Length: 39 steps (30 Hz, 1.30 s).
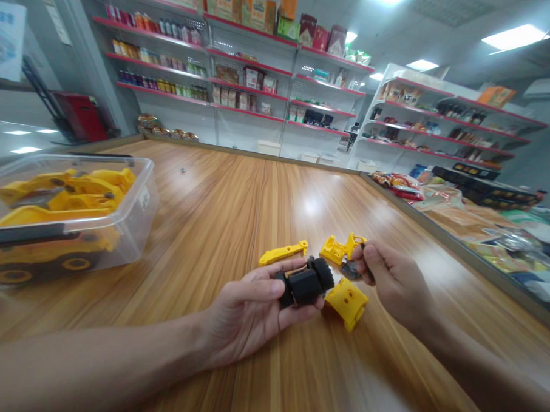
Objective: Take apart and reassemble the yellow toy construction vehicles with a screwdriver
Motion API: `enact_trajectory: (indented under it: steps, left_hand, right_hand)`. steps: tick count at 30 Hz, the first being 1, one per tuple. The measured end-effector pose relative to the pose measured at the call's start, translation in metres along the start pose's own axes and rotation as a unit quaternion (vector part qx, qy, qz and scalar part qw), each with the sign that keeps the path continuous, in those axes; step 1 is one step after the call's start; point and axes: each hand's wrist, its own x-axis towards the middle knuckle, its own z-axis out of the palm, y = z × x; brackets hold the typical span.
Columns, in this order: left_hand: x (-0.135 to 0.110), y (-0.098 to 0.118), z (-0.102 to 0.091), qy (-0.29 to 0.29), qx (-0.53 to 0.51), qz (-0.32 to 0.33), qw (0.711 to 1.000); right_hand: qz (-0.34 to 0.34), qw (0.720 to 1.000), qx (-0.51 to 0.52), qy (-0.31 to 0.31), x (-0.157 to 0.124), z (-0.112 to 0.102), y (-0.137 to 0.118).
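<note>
My left hand (256, 305), palm up, grips a black toy vehicle undercarriage (305, 285) with a ridged, track-like end. To its right, my right hand (394, 281) is closed in a pinch on a small dark piece (366, 267), mostly covered by the fingers. Just beyond the left fingertips lies a long yellow toy arm (282, 253). A yellow toy frame (339, 249) rests near the right fingertips, with a dark grey part (350, 270) beside it. Between the hands, on the near side, sits a curved yellow cover (347, 301) with holes.
A clear plastic bin (142, 224) holding yellow toy vehicles stands on the left of the wooden table (201, 227). A tiny metal-looking piece (182, 171) lies farther back. Packaged goods (475, 221) fill the area beyond the right edge. Stocked shelves (248, 80) line the back.
</note>
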Motion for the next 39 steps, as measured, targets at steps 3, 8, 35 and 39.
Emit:
enact_trajectory:
  steps: [3,8,35,39]
  left_hand:
    - [0.000,-0.001,-0.001,-0.002,-0.008,-0.002,1.000]
    - [0.003,0.001,-0.004,0.021,-0.047,-0.043,0.998]
    - [0.001,-0.015,-0.002,0.010,0.130,-0.025,0.991]
    - [-0.003,-0.018,0.001,0.044,0.323,0.020,0.945]
  right_hand:
    - [0.019,0.997,0.010,0.073,0.009,-0.009,0.009]
    - [0.020,0.988,-0.067,0.139,0.021,-0.026,0.021]
    - [-0.002,0.934,-0.358,0.021,0.025,-0.032,0.043]
    - [-0.011,0.939,-0.342,0.043,0.025,-0.032,0.043]
